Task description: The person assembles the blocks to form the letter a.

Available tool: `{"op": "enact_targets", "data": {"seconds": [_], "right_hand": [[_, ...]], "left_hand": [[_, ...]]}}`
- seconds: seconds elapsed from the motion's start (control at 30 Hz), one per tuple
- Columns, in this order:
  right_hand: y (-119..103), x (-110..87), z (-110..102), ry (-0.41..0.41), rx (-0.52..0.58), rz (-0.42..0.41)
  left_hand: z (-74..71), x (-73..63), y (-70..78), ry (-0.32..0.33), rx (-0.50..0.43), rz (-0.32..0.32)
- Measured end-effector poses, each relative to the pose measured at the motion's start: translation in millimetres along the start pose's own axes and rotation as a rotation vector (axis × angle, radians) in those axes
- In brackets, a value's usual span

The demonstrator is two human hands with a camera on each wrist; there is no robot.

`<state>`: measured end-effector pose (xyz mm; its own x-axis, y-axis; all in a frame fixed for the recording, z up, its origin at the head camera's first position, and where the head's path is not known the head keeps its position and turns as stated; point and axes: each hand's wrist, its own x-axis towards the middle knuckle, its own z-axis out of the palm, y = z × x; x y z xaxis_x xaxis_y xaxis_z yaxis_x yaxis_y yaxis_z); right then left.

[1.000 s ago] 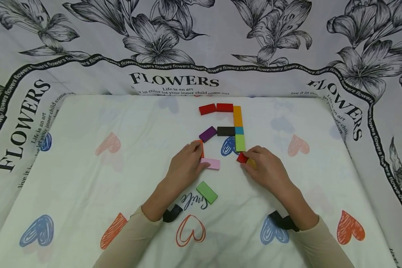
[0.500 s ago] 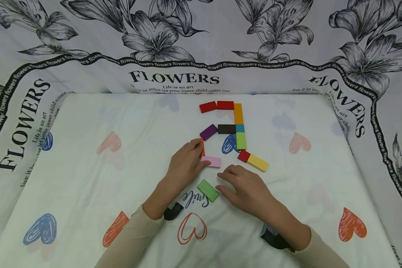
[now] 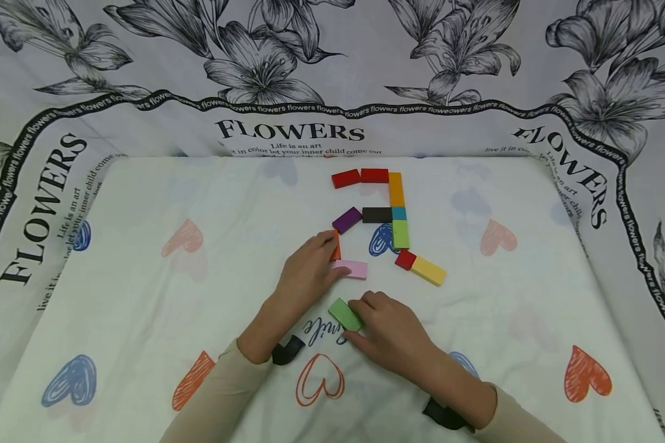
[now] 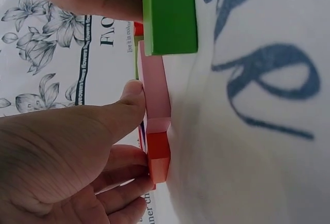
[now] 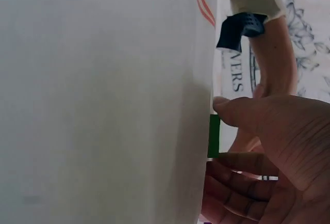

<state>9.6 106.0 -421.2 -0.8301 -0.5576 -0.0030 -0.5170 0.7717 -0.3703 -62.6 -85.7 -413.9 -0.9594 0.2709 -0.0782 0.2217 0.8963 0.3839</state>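
On the white cloth, my left hand [image 3: 308,266] rests at an orange block [image 3: 336,244] and a pink block [image 3: 356,269]. In the left wrist view its thumb lies against the pink block [image 4: 154,87], while the other fingers touch the orange block [image 4: 159,157]. My right hand [image 3: 393,329] pinches a light green block [image 3: 344,314] between thumb and forefinger, nearer the front. The right wrist view shows a sliver of that green block [image 5: 214,135] between the thumb and forefinger.
Beyond the hands is a line of flat blocks: red [image 3: 374,176], orange-yellow [image 3: 396,189], blue [image 3: 399,213], black [image 3: 377,215], purple [image 3: 347,219] and lime green [image 3: 401,234]. A small red block [image 3: 406,259] adjoins a yellow block [image 3: 428,271] to the right.
My right hand has let go of the small red and yellow blocks, moved left and toward the front, and taken hold of the light green block. My left hand stays in place.
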Motion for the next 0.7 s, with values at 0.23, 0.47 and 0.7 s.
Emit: {"op": "enact_targets", "data": {"seconds": [0.23,0.47,0.7], "right_hand": [[2.7,-3.3,-3.1,0.004,-0.005,0.001],[14.8,-6.5,-8.9,0.011,0.011,0.003],[33.9,-9.8,-21.3,0.037,0.012,0.044]], "left_hand": [[2.7,-0.5,2.3,0.039,0.000,0.011],[5.8,1.7,2.0,0.059,0.008,0.043],[5.8,1.4,0.1,0.039,0.012,0.012]]}}
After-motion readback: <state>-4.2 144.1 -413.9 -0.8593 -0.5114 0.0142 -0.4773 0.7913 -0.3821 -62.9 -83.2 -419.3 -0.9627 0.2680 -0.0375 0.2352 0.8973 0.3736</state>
